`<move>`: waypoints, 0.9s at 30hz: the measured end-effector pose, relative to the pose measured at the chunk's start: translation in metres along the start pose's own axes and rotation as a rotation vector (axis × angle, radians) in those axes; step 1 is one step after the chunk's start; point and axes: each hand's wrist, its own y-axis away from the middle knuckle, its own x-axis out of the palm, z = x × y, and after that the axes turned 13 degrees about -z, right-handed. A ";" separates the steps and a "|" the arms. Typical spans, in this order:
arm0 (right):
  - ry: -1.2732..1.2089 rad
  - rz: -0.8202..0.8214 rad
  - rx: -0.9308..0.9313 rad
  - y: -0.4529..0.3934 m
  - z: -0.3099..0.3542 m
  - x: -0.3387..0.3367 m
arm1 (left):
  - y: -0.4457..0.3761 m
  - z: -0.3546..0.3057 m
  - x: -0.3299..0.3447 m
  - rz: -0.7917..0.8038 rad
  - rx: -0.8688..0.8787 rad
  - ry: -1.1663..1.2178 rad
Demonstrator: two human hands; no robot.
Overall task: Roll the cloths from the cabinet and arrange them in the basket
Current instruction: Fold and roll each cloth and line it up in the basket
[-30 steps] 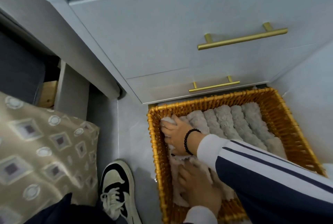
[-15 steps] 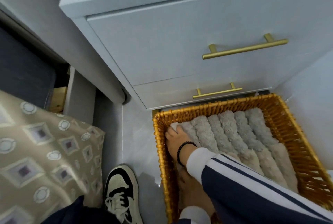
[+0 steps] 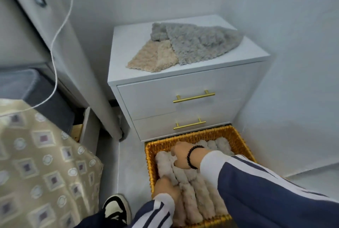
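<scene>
While curled, both hands (image 3: 180, 155) among rolled cloths (image 3: 194, 194).

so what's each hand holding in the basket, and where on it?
Cannot tell. Both hands, left and right, rest on the rolled cloths in the basket, fingers buried among the rolls, so no clear grip shows.
</scene>
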 end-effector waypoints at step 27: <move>-0.515 -0.789 0.243 0.105 -0.020 -0.196 | 0.087 -0.126 -0.237 -0.260 0.279 0.745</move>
